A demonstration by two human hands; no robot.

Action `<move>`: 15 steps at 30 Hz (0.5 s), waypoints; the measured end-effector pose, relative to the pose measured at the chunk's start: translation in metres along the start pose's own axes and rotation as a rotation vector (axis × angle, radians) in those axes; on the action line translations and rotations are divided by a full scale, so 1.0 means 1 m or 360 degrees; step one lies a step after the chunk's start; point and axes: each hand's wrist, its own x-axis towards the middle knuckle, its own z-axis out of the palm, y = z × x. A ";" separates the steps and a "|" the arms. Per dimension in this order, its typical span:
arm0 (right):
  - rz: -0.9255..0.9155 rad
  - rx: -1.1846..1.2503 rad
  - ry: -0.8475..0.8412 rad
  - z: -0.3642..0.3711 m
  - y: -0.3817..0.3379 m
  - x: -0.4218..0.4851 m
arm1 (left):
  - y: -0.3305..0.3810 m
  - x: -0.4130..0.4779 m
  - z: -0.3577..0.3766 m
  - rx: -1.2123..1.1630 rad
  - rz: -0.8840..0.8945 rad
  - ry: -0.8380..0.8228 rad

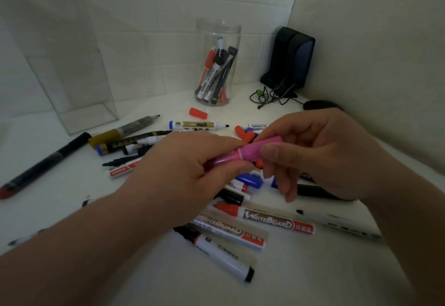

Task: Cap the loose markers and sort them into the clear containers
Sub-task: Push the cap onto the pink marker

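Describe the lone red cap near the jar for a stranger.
Find the clear round jar at the back of the white table. Just in front of it lies a red cap, alone; the other red caps huddle by the right hand.

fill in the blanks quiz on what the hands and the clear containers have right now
The left hand and right hand both grip one marker, coloured ____.
The big label on the red-capped marker reads ____.
The round jar holds sorted markers; the box-shaped container holds ____.
Missing: pink; WhiteBoard; nothing.
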 end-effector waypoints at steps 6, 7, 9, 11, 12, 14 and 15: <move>0.0272 0.0000 0.0180 0.012 -0.006 0.003 | 0.002 0.002 0.000 0.0250 0.0036 0.0117; 0.0327 -0.0061 0.0190 0.014 -0.006 0.004 | 0.002 0.002 0.002 0.0244 0.0017 0.0107; 0.0403 -0.0107 0.0190 0.015 -0.003 0.006 | 0.000 0.002 0.005 0.0199 -0.0051 0.0057; 0.0402 0.0009 0.0226 0.016 0.000 0.007 | -0.002 0.004 0.008 0.0175 -0.0101 0.0038; 0.0372 0.0066 0.0250 0.016 0.003 0.008 | -0.002 0.005 0.009 0.0166 -0.0104 0.0055; 0.0282 0.0161 0.0283 0.017 0.009 0.009 | 0.000 0.008 0.011 0.0135 -0.0116 0.0092; 0.0241 0.0233 0.0287 0.018 0.011 0.009 | 0.000 0.010 0.011 0.0118 -0.0139 0.0088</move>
